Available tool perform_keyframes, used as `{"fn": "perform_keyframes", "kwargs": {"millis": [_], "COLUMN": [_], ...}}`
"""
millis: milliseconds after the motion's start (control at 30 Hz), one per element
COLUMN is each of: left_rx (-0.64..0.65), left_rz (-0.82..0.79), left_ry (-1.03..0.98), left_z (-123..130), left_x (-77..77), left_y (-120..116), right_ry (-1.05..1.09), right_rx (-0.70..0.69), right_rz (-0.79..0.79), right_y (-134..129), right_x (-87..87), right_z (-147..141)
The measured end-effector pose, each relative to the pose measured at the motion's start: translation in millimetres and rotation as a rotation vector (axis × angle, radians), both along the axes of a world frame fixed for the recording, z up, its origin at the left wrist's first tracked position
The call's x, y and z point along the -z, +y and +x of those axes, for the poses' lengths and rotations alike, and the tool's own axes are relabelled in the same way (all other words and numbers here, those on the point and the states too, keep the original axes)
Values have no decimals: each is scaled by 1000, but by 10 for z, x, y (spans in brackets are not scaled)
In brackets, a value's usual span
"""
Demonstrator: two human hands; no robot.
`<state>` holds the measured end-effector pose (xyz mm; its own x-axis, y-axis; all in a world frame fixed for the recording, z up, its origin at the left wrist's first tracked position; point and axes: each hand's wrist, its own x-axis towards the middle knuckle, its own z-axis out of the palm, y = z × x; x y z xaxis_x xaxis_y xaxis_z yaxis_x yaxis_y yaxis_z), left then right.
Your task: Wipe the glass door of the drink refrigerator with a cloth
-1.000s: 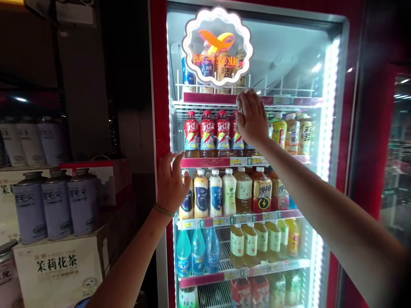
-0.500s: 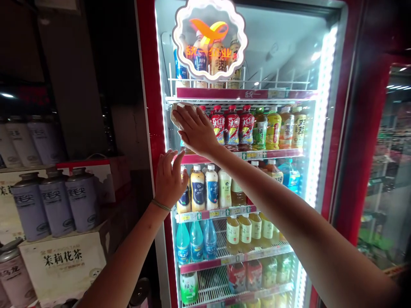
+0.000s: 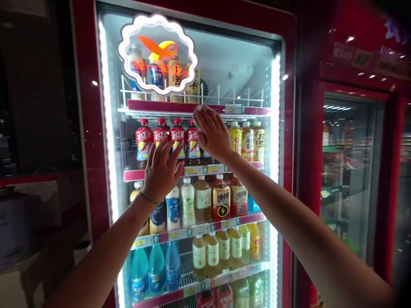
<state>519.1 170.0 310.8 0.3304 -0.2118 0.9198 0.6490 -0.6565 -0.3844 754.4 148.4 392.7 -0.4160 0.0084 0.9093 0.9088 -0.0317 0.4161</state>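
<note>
My right hand [image 3: 214, 134] lies flat against the glass door [image 3: 221, 51] of a lit drinks fridge. Under its fingers is a pale cloth [image 3: 200, 108], pressed to the glass; only its edge shows past the fingertips. Lower and to the left, my left hand [image 3: 162, 173] is raised with fingers spread and nothing in it. Whether its fingertips touch the glass I cannot tell. Behind the door, red-capped bottles [image 3: 144, 139] stand on the second shelf, and my hands hide some of the drinks.
A glowing scalloped sign [image 3: 195, 55] is at the door's upper left. The fridge has a red frame [image 3: 86, 128]. More bottles [image 3: 221, 199] fill lower shelves. Another red-framed fridge [image 3: 349, 171] stands at the right. Boxes [image 3: 32, 192] sit in shadow at the left.
The view has swung right. My right hand has slid the cloth rightward across the glass, from the fridge's left side to near its middle. My left hand has also shifted right, over the door.
</note>
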Motion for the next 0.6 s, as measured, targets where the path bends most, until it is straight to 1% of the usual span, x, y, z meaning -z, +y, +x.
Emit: {"fn": "perform_keyframes", "kwargs": {"millis": [67,133,200,267,333,433,533,600], "left_rx": [-3,-2,-3,-21,-53,-87,-115,-143], "left_rz": [13,16,15,14,14,24,38,42], "left_ry": [-15,-32,-35,-39,-57,-83,-97,-101], "left_z": [333,612,834,997,1100,1160,1167,1170], "left_x": [2,20,48,78,105,132,149,157], "left_y": [-6,-29,-56,-71,-68,-48,-35,-33], "right_ry": [42,89,128,172,241,363,450,476], "right_rx": [-6,-15,-24,-35,-39,-29,-27,-42], "right_rz": [30,52,58,60,58,31,8,-4], "right_y": [-63,-125,-186,-248,-318,-448,-580,-634], "right_x": [-31,-54,-64,-61,-43,21,126,199], "right_z": [452,898,1315,1688,2009,2399,2701,2848]}}
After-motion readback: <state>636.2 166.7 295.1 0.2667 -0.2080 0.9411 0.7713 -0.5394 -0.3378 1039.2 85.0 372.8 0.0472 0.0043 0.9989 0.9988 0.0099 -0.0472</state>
